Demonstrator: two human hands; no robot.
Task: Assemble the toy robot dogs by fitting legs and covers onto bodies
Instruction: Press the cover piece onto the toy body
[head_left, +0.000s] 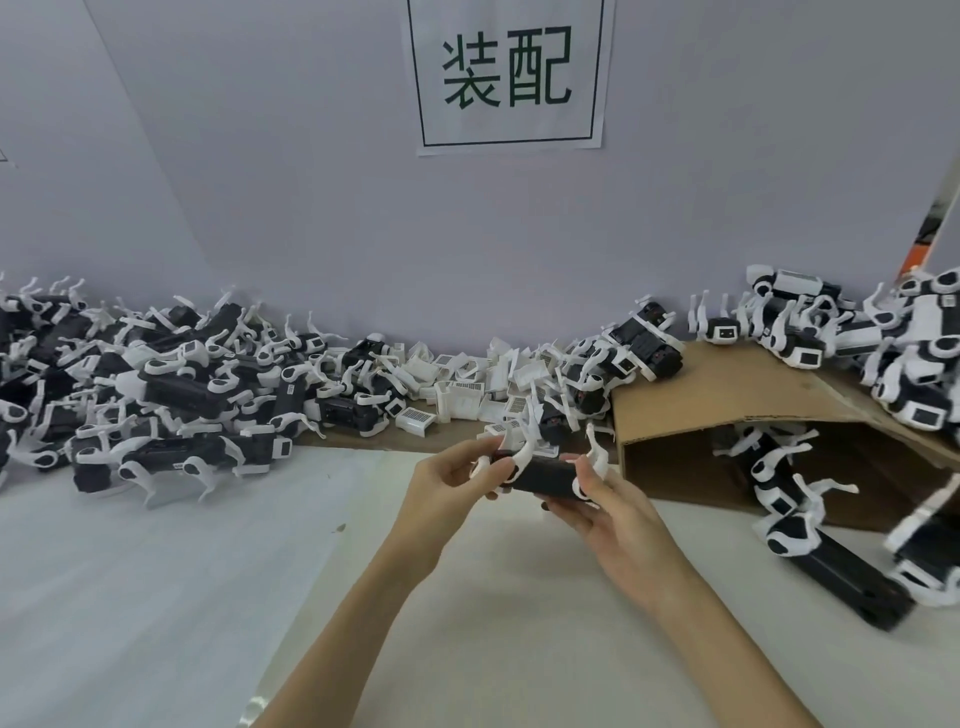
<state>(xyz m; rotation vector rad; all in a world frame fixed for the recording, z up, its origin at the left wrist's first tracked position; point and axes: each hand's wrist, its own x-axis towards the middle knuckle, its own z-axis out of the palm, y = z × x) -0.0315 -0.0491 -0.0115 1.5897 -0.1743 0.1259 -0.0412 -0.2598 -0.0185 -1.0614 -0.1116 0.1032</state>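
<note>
Beyond both hands, a long heap of black-and-white plastic toy dogs (156, 384) lines the wall. Between the hands, above the white table (156, 597), hangs a black oblong toy body with white curved legs (543, 475). The left hand (447, 480) pinches its left end; the right hand (613, 501) grips its right end.

Glossy black-and-white plastic toy dogs (171, 415), matt brown cardboard box (727, 384), white paper sign (509, 78).

A black toy dog body (545, 475) lies level above the worktop (156, 571), white legs (522, 452) pointing up; loose white covers (467, 384) sit heaped behind.
</note>
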